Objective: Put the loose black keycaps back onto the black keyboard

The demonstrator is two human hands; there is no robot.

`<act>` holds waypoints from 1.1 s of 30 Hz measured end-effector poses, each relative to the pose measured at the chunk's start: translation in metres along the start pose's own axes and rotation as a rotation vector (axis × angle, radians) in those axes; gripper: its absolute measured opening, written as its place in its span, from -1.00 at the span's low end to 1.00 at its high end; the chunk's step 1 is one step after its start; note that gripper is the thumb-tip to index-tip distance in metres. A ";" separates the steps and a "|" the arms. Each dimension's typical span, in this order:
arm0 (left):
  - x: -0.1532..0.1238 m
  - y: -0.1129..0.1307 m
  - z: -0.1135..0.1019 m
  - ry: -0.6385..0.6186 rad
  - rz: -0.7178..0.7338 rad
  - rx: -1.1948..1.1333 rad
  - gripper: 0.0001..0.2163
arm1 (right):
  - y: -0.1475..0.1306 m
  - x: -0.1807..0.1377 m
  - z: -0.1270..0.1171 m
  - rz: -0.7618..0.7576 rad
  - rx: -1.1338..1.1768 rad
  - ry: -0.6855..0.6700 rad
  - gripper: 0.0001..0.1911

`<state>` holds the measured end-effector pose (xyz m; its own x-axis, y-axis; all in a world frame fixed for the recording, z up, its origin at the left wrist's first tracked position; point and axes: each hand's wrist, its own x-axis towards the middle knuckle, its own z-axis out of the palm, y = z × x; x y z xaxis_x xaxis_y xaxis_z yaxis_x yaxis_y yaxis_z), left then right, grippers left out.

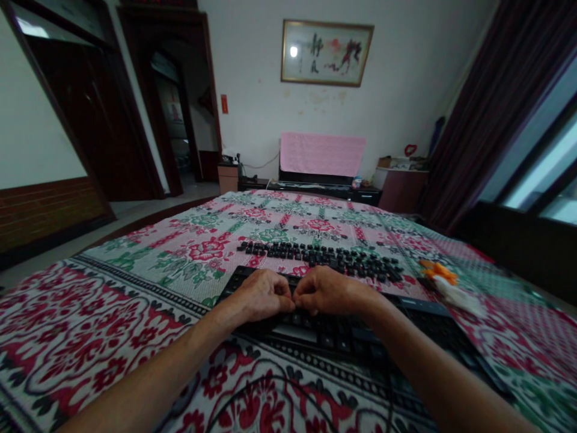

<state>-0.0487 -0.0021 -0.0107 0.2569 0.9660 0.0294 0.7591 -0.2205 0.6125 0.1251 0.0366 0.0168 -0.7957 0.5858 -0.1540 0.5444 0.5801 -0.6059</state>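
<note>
A: The hands?
B: Left hand [261, 296] and right hand [325, 291] are curled, fingertips meeting on the near flat black plastic keyboard [428, 325]. What they pinch, I cannot tell.
A: Progress?
B: Many loose black keycaps [315, 255] lie in rows farther away, on the flowered red-green cloth [135, 288]. The right-side keys seem to be left.

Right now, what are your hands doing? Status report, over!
Left hand and right hand curled, knuckles together, on black keyboard. Anything pinched is hidden. Loose keycaps in rows just beyond; orange-and-white item at right, clear of hands.
</note>
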 end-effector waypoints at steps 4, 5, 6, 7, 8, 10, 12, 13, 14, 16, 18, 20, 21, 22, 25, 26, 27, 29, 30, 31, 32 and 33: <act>0.003 -0.004 -0.001 -0.012 0.042 -0.025 -0.76 | -0.001 0.001 0.002 0.021 0.009 0.032 -0.77; 0.003 -0.005 -0.001 -0.018 0.052 -0.020 -0.76 | -0.001 0.001 0.003 0.030 0.000 0.041 -0.77; 0.004 -0.006 -0.001 -0.025 0.060 -0.013 -0.76 | -0.001 0.001 0.004 0.039 -0.011 0.048 -0.77; 0.004 -0.006 -0.002 -0.034 0.065 -0.005 -0.76 | -0.001 0.001 0.004 0.044 -0.023 0.052 -0.77; 0.004 -0.006 -0.002 -0.043 0.066 0.003 -0.76 | -0.001 0.001 0.004 0.044 -0.035 0.054 -0.77; 0.004 -0.004 -0.003 -0.057 0.059 0.021 -0.75 | 0.000 0.001 0.004 0.040 -0.049 0.049 -0.77; 0.004 -0.002 -0.005 -0.069 0.043 0.041 -0.74 | 0.001 0.001 0.004 0.035 -0.046 0.043 -0.77; 0.004 0.000 -0.006 -0.070 0.033 0.051 -0.74 | 0.001 0.002 0.003 0.038 -0.039 0.037 -0.77; 0.004 0.001 -0.006 -0.070 0.024 0.062 -0.74 | 0.000 0.002 0.003 0.046 -0.029 0.028 -0.77; 0.004 0.004 -0.007 -0.066 0.011 0.087 -0.75 | -0.002 0.002 0.003 0.073 -0.019 0.028 -0.76; 0.004 0.006 -0.007 -0.050 0.011 0.120 -0.77 | -0.004 0.002 0.004 0.103 -0.046 0.056 -0.74; 0.004 0.007 -0.006 -0.036 0.021 0.144 -0.77 | -0.005 0.003 0.005 0.113 -0.087 0.084 -0.71; 0.004 0.008 -0.005 -0.028 0.024 0.150 -0.77 | -0.005 0.003 0.006 0.115 -0.105 0.092 -0.71; 0.003 0.008 -0.004 -0.025 0.024 0.154 -0.77 | -0.005 0.004 0.007 0.115 -0.115 0.092 -0.71; 0.003 0.007 -0.002 -0.021 0.005 0.158 -0.76 | -0.005 0.004 0.009 0.127 -0.139 0.112 -0.74; 0.003 0.006 -0.002 -0.022 0.002 0.156 -0.76 | -0.005 0.003 0.008 0.121 -0.129 0.107 -0.76; 0.003 0.005 -0.002 -0.026 0.005 0.148 -0.76 | -0.005 0.002 0.007 0.108 -0.100 0.086 -0.77; 0.002 0.003 -0.003 -0.028 0.028 0.113 -0.77 | -0.005 -0.002 0.000 0.090 -0.018 0.050 -0.76; 0.002 0.001 -0.004 -0.019 0.045 0.091 -0.77 | -0.003 -0.004 -0.005 0.090 0.008 0.061 -0.75; 0.003 0.000 -0.006 0.002 0.060 0.073 -0.77 | 0.000 -0.006 -0.010 0.102 0.008 0.107 -0.74; 0.003 -0.002 -0.008 0.036 0.074 0.063 -0.77 | 0.004 -0.007 -0.016 0.121 -0.034 0.201 -0.74; 0.003 -0.004 -0.010 0.081 0.084 0.064 -0.77 | 0.009 -0.007 -0.022 0.140 -0.099 0.299 -0.74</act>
<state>-0.0570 0.0033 -0.0057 0.2743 0.9509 0.1437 0.7739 -0.3070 0.5540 0.1416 0.0501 0.0299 -0.6065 0.7949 0.0147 0.6774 0.5264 -0.5139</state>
